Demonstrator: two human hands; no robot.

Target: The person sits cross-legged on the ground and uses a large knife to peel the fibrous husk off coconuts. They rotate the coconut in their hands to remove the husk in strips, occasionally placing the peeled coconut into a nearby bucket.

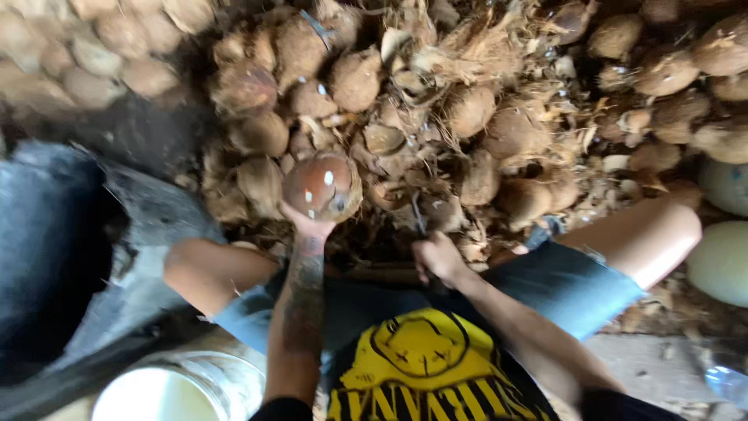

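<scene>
Shadow on the far left – a dark grey sheet or tarp [54, 242] slumped over the ground, and at the bottom edge a white bucket [167, 394] whose inside looks pale, though I can't tell what's in it. Next along, the person's left hand [310, 226] is cupped under a coconut [322, 185] and holds it up in front of the knees; the nut looks mostly stripped, brown and smooth-ish with a few pale nicks where the shell or flesh shows. Right hand [438, 257] is closed around the handle of a dark blade [418, 217] that points up toward the heap, just beside the raised nut but not touching it.

As for how far along – I'd say early to middling. One nut is in hand and partly cleaned, and the big heap of brown coconuts [467, 109] behind it still looks like plenty to get through. Torn husk and fibre [475, 54] is scattered all over the pile, so a fair bit has been done already.

Surface is bare ground buried in husk scraps, with a bit of concrete-looking floor [654, 359] lower right. Far right there are two pale, smooth rounded things [721, 261] – maybe peeled nuts, can't say for sure. Dim, cluttered, shed-like spot
</scene>
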